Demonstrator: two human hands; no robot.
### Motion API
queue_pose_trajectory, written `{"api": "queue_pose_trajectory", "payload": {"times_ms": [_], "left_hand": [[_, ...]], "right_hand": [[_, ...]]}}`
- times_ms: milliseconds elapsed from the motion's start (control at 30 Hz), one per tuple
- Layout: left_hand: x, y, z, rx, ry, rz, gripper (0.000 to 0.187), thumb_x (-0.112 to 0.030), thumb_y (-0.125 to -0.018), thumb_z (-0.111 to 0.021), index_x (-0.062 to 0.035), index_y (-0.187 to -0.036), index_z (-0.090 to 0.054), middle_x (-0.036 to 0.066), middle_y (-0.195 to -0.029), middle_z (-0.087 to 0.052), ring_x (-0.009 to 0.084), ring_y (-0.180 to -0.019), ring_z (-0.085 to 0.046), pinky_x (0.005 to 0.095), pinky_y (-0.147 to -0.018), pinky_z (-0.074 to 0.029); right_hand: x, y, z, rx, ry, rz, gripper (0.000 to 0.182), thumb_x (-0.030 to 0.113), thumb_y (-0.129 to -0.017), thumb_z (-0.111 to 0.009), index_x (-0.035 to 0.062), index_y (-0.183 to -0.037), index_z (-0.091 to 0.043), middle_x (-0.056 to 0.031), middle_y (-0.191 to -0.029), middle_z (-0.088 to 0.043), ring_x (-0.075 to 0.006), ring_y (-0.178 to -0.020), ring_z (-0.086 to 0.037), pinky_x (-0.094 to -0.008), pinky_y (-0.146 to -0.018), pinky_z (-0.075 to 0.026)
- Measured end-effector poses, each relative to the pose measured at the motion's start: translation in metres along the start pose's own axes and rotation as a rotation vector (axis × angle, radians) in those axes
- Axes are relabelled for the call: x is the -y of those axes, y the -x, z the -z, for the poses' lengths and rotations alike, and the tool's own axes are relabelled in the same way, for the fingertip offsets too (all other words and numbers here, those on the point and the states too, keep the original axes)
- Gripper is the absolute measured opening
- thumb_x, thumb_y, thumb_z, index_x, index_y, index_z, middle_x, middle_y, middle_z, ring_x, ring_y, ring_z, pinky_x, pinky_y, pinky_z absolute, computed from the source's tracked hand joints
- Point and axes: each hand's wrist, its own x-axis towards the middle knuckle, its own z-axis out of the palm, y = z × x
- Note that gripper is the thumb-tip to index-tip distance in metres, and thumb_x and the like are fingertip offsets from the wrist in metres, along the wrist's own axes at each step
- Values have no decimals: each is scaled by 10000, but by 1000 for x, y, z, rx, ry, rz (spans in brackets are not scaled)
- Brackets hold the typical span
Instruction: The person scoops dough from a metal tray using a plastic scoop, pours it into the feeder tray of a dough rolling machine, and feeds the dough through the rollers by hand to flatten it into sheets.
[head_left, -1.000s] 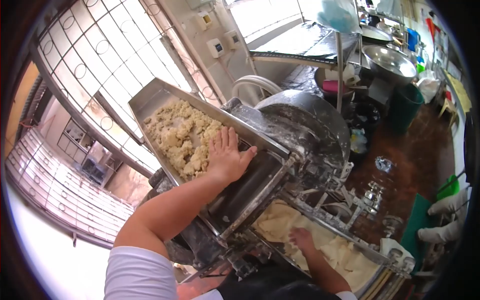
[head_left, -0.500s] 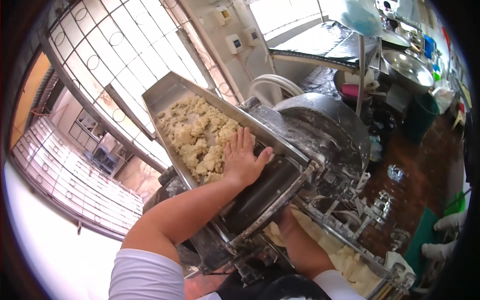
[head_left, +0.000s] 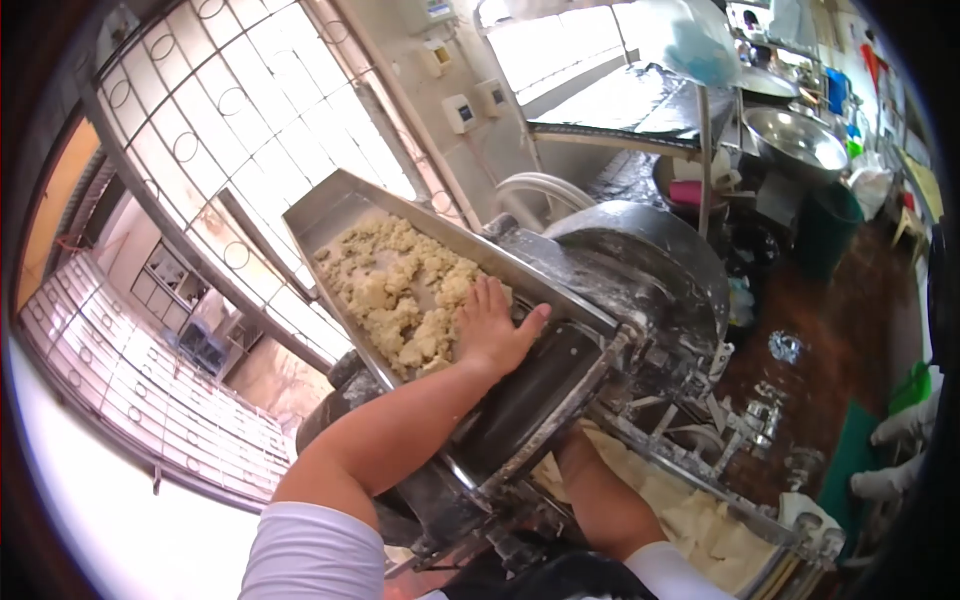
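Observation:
My left hand [head_left: 492, 328] lies open, palm down and fingers apart, against the lower end of a heap of crumbly pale dough [head_left: 410, 285]. The dough sits in a sloping metal feed tray [head_left: 335, 195]. Just below that hand is the dark roller [head_left: 535, 390] of a flour-dusted dough machine. My right forearm [head_left: 605, 490] reaches under the machine's front bar [head_left: 560, 410]; the hand itself is hidden there. Pale sheets of dough [head_left: 710, 535] lie in the lower tray beside that forearm.
A large round metal guard [head_left: 660, 255] covers the machine's right side. Behind it stand a shelf [head_left: 610, 105], a steel bowl [head_left: 795, 140] and a dark green bin [head_left: 828, 228]. A barred window [head_left: 250, 140] is on the left.
The view has shifted slightly, so the machine sits a little lower in it. My left hand stays spread at the dough's lower edge, and my right hand remains hidden under the machine.

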Motion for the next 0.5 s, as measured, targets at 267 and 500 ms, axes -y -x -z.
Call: {"api": "queue_pose_trajectory", "payload": {"times_ms": [267,500], "left_hand": [[88,-102,102,-107,-142,-28,798,-579,-856,-547,-2,-1384,-390,234,-1388,-430,377,-1319,-373,449,-1086,-296],[172,-129,115,387,379,536,926,-715,-732,-593,-105,-1409,-425,214,-1425,-408,361,-1319,-385,474,-1065,-321]], "right_hand": [[5,57,41,-296,161,106,410,279,-952,-521,31,-1278,-516,-122,-1192,-601,-266,-1102,-568,-400,-937,-475],[31,134,14,-754,359,118,377,157,-867,-634,18,-1209,-557,-124,-1153,-621,-278,-1029,-607,-409,-897,-495]]}}
